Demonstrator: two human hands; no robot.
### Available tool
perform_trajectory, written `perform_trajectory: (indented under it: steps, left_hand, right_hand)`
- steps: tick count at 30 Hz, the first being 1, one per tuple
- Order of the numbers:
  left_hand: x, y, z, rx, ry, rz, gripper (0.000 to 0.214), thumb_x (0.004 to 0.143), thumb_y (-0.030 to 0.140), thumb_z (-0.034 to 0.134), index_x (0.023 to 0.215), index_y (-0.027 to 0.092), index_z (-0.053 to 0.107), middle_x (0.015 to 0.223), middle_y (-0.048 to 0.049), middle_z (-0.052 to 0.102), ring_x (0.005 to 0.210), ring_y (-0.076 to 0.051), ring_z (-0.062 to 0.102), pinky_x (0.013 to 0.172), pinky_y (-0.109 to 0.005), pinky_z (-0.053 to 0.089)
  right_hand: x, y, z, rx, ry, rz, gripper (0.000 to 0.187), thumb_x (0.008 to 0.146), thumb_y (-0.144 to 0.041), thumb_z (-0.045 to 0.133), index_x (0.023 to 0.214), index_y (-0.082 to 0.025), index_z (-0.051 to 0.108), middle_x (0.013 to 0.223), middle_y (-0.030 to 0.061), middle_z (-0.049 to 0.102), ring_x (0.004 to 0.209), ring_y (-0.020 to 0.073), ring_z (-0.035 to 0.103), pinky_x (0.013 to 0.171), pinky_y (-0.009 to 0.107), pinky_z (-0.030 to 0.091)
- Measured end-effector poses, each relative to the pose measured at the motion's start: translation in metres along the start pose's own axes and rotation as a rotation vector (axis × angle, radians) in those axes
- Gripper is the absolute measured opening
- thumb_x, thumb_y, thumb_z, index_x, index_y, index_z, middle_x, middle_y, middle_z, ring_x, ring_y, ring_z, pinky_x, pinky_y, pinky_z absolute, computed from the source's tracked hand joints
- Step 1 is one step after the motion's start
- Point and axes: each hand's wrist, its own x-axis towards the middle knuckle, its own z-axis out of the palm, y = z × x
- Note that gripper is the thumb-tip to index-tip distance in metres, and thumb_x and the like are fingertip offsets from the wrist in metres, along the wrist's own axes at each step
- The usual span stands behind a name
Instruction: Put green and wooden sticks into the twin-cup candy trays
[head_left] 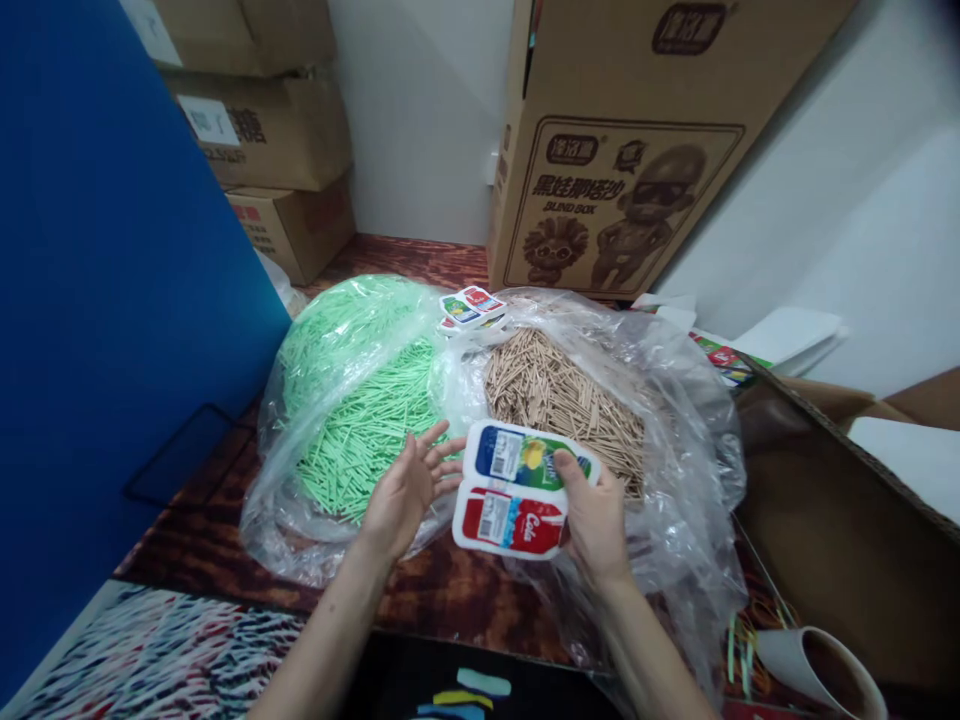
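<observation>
My right hand [596, 515] grips a flat white twin pack [514, 490] by its right edge; one half has a blue and green label, the other a red "Cola" label. My left hand [409, 487] hovers just left of the pack with fingers spread, holding nothing. Under both hands lie two clear plastic bags: one full of green sticks [360, 410] on the left, one full of brown sticks [562, 395] on the right.
More small twin packs [469, 305] rest on the bags at the back. Cardboard boxes [615, 150] stand behind, a blue panel [112, 300] on the left, an open brown box [840, 490] on the right, a paper cup [825, 665] at bottom right.
</observation>
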Motion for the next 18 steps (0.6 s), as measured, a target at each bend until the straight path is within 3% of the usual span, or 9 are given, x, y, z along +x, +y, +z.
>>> perform_trajectory:
  steps: [2,4,7,9,11,13,15,16,18]
  left_hand:
    - [-0.015,-0.001,-0.007,0.172,0.142,0.084,0.048,0.083,0.048,0.061,0.121,0.017,0.059,0.119,-0.0118,0.065,0.096,-0.023,0.064,0.086,-0.035,0.047]
    - [-0.031,-0.012,-0.005,0.268,0.236,0.122,0.041,0.081,0.043,0.066,0.113,0.017,0.065,0.114,-0.0108,0.068,0.097,-0.022,0.064,0.088,-0.034,0.046]
    - [-0.049,-0.032,0.009,0.109,0.07,-0.07,0.047,0.081,0.051,0.062,0.11,0.014,0.067,0.109,-0.0135,0.07,0.1,-0.026,0.064,0.089,-0.038,0.048]
    - [-0.053,-0.043,0.015,-0.051,0.032,-0.185,0.047,0.081,0.05,0.063,0.11,0.013,0.067,0.106,-0.0136,0.071,0.099,-0.028,0.065,0.088,-0.04,0.05]
    - [-0.051,-0.049,0.012,-0.095,0.123,-0.203,0.039,0.077,0.04,0.07,0.104,0.012,0.068,0.1,-0.0117,0.073,0.093,-0.026,0.067,0.086,-0.037,0.051]
    - [-0.047,-0.051,-0.002,-0.031,0.159,-0.218,0.033,0.072,0.029,0.075,0.099,0.01,0.068,0.094,-0.0108,0.074,0.086,-0.024,0.069,0.083,-0.035,0.052]
    - [-0.042,-0.05,-0.02,0.06,0.088,-0.28,0.034,0.069,0.025,0.077,0.098,0.009,0.068,0.09,-0.0111,0.074,0.08,-0.023,0.069,0.077,-0.033,0.053]
    - [-0.04,-0.05,-0.029,0.1,0.032,-0.324,0.036,0.068,0.024,0.078,0.099,0.009,0.068,0.089,-0.0111,0.074,0.078,-0.023,0.069,0.074,-0.033,0.054]
    - [-0.034,-0.048,-0.043,0.173,-0.093,-0.405,0.04,0.065,0.022,0.08,0.101,0.01,0.067,0.089,-0.0108,0.074,0.076,-0.023,0.069,0.071,-0.032,0.053]
  right_hand:
    - [0.003,0.0,-0.011,-0.149,0.089,-0.144,0.032,0.08,-0.047,0.066,0.083,-0.016,0.063,0.06,-0.0026,0.056,0.05,0.0109,0.048,0.048,0.023,0.04]
    - [-0.003,0.0,-0.018,-0.412,0.096,-0.433,0.023,0.081,-0.039,0.067,0.08,-0.016,0.064,0.059,-0.0027,0.054,0.051,0.0106,0.046,0.051,0.024,0.038]
    - [-0.027,0.007,-0.015,-0.719,-0.151,-0.946,0.017,0.089,-0.029,0.057,0.081,-0.015,0.066,0.062,0.0015,0.056,0.057,0.0136,0.046,0.057,0.029,0.035]
    - [-0.048,0.014,-0.005,-0.853,-0.369,-1.131,0.021,0.092,-0.022,0.047,0.086,-0.015,0.066,0.064,0.0041,0.056,0.061,0.0161,0.046,0.059,0.031,0.033]
    - [-0.067,0.019,0.003,-0.967,-0.499,-1.115,0.02,0.092,-0.021,0.047,0.093,-0.014,0.066,0.069,0.006,0.057,0.065,0.0182,0.047,0.061,0.033,0.034]
    - [-0.077,0.018,0.005,-1.007,-0.643,-0.94,0.021,0.089,-0.03,0.056,0.102,-0.014,0.063,0.081,0.0077,0.06,0.075,0.0207,0.05,0.068,0.035,0.039]
    - [-0.078,0.014,-0.001,-0.933,-0.8,-0.718,0.025,0.086,-0.037,0.061,0.102,-0.018,0.062,0.089,0.0065,0.061,0.083,0.0215,0.052,0.075,0.036,0.042]
    - [-0.074,0.013,-0.005,-0.875,-0.824,-0.627,0.022,0.086,-0.037,0.061,0.101,-0.02,0.062,0.091,0.0057,0.062,0.086,0.0213,0.053,0.078,0.036,0.043]
    - [-0.063,0.015,-0.014,-0.784,-0.713,-0.491,0.019,0.089,-0.032,0.058,0.104,-0.021,0.061,0.1,0.0068,0.062,0.095,0.0219,0.054,0.085,0.037,0.043]
